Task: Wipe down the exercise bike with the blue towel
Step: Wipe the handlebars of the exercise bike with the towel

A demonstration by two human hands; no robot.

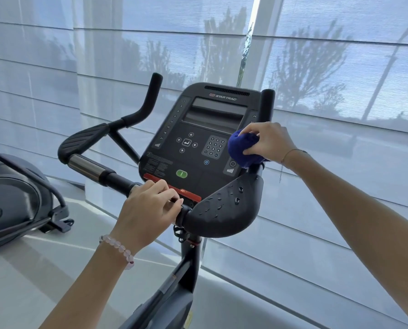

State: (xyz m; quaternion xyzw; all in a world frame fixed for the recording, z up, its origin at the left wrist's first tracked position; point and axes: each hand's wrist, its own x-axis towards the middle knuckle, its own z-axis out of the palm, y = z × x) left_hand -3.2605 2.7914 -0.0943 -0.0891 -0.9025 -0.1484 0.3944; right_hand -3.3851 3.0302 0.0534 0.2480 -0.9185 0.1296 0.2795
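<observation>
"Right of centre in the frame, what is the right hand (pixel 267 141) doing?"

"It grips the blue towel (pixel 242 150), bunched into a ball. The fingers curl over the top and the thumb pinches from below. A thin chain bracelet (pixel 290 153) hangs at that wrist."

"And where does the towel sit on the exercise bike (pixel 191 257)?"

"Against the right edge of the console (pixel 198 138), beside the number keypad and just above the right elbow pad (pixel 224 207). It appears to touch the console's lower right corner. I cannot tell how hard it presses."

"The other hand?"

"The left hand (pixel 148 210) is lower, at the middle of the frame. Its fingers are curled over the handlebar (pixel 117 178) where the bar meets the centre stem, with the knuckles up. The fingertips lie just beside the red strip (pixel 174 188) along the console's bottom edge. A pale bead bracelet (pixel 117 248) circles that wrist."

"Anything on the pad?"

"Water droplets are scattered over its dark surface."

"And around the bike?"

"Another machine (pixel 13 205) stands at the left edge of the frame, well apart. Sheer window blinds (pixel 340 67) fill the upper half, with tree shapes showing through them."
</observation>
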